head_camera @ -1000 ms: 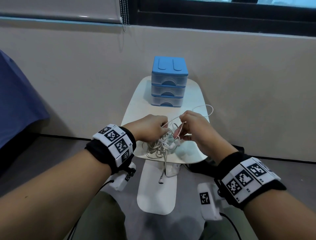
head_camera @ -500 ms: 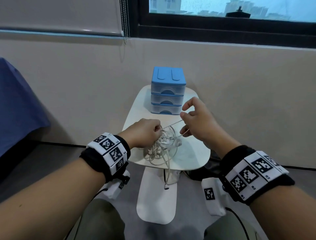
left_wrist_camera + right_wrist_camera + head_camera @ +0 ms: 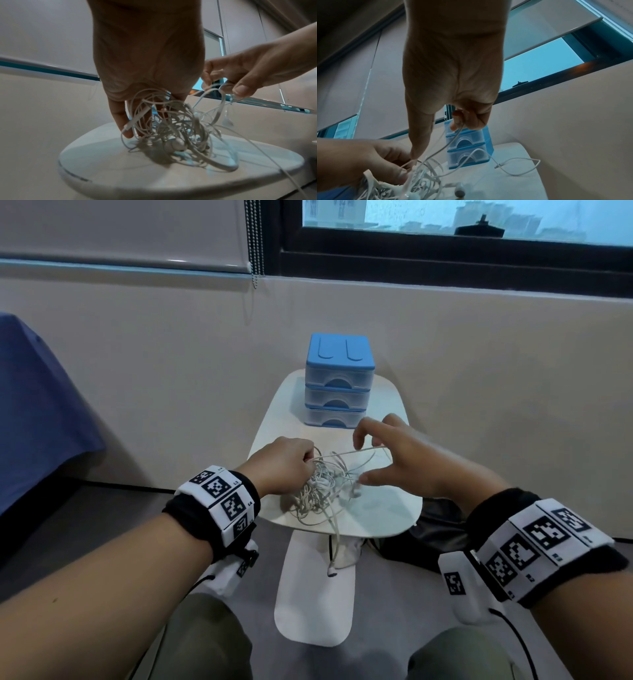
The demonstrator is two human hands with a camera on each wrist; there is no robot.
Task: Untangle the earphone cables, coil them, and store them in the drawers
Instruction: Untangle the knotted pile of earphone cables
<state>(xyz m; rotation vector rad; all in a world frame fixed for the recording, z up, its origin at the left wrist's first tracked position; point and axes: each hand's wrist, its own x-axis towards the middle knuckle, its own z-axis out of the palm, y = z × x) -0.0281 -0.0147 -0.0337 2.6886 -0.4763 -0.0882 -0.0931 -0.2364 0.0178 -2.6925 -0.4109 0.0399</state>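
Note:
A tangle of white earphone cables [image 3: 322, 491] lies on the small white table [image 3: 383, 515]. My left hand [image 3: 308, 463] grips the tangle's left side from above; in the left wrist view its fingers [image 3: 123, 121] reach down through the cables [image 3: 176, 128]. My right hand [image 3: 363, 460] hovers just right of the tangle with its thumb stretched out. Its curled fingers [image 3: 462, 121] hold one strand, which runs down into the pile [image 3: 412, 182]. The blue three-drawer unit [image 3: 339, 381] stands at the table's back with all drawers closed.
One cable end [image 3: 334, 556] hangs over the table's front edge above the white base [image 3: 315, 594]. A loose plug end [image 3: 518, 166] lies on the table by the drawers. A black bag [image 3: 431, 529] sits on the floor at right, and blue cloth [image 3: 34, 412] at left.
My right hand has dropped lower and spread its thumb away from the fingers, and the strand it pulled now sags. The left hand stays on the tangle.

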